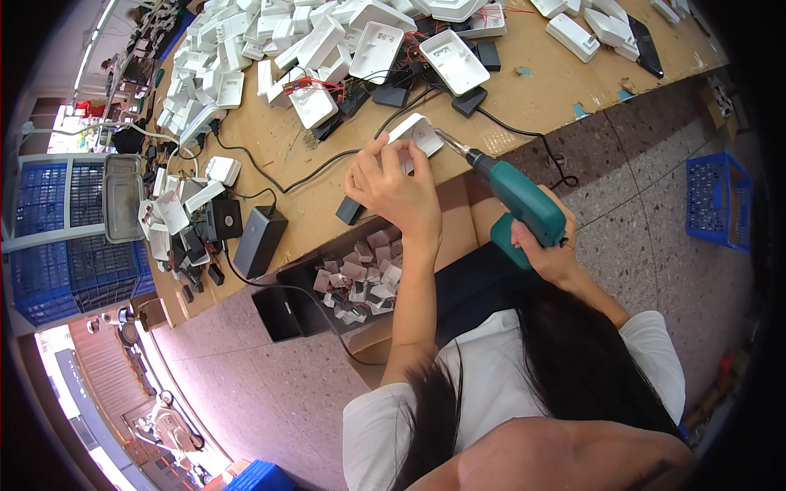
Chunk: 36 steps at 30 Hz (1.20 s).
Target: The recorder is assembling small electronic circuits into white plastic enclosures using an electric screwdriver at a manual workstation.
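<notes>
My left hand (pixel 399 182) is closed around the near side of a white plastic housing (pixel 420 133), held at the table's front edge. In my right hand (pixel 546 250) is a green cordless screwdriver (pixel 526 196), gripped by its handle. Its metal bit points left and reaches the right side of the housing; whether it touches a screw is too small to tell. Just left of my left wrist, a small black block (pixel 350 210) lies on the table. Beyond the housing, a black adapter (pixel 470 101) with a cable rests on the tabletop.
White plastic housings (pixel 315 42) are heaped across the brown table (pixel 270 151), some with red wires. A black power box (pixel 260 239) stands at the left front edge. Below sits a black bin (pixel 314 309) of small pieces. Blue crates (pixel 720 199) stand on the floor at right.
</notes>
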{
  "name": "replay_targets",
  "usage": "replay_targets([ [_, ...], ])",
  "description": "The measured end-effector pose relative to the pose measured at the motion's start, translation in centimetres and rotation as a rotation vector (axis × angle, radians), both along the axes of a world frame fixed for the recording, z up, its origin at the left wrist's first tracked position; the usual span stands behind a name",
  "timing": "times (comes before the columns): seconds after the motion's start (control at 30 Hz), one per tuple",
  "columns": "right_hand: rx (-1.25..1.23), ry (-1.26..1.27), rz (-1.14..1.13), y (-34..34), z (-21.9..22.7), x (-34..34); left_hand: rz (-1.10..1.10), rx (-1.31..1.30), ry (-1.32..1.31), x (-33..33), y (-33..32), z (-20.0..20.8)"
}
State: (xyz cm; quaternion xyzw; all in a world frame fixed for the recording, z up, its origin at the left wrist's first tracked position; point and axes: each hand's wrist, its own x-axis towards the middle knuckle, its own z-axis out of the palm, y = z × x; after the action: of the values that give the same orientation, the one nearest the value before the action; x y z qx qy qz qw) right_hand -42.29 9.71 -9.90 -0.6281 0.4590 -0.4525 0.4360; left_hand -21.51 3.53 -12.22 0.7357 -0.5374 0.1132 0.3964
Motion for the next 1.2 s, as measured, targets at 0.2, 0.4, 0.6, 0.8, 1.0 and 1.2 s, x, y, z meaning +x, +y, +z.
replay_targets([
  [0.2,0.035,-0.008,-0.027,1.0,0.8,-2.4,-0.007,-0.013,-0.005,-0.9,0.3,0.6],
  [0.4,0.071,-0.104,-0.035,2.0,0.8,-3.3,-0.005,-0.027,-0.08,-1.2,0.2,0.6],
  [0.6,0.163,-0.135,-0.025,2.4,1.9,-4.2,-0.103,-0.063,0.011,-0.7,3.7,3.2],
  [0.8,0.114,-0.188,-0.022,2.4,2.0,-5.3,0.024,-0.015,0.155,5.1,9.0,4.3],
  [1.0,0.117,-0.184,-0.01,3.2,2.9,-4.9,-0.021,0.186,-0.01,5.8,7.8,4.9],
  [1.2,0.075,-0.22,-0.031,3.2,4.7,-5.7,0.125,0.434,-0.099,3.8,5.8,6.3],
])
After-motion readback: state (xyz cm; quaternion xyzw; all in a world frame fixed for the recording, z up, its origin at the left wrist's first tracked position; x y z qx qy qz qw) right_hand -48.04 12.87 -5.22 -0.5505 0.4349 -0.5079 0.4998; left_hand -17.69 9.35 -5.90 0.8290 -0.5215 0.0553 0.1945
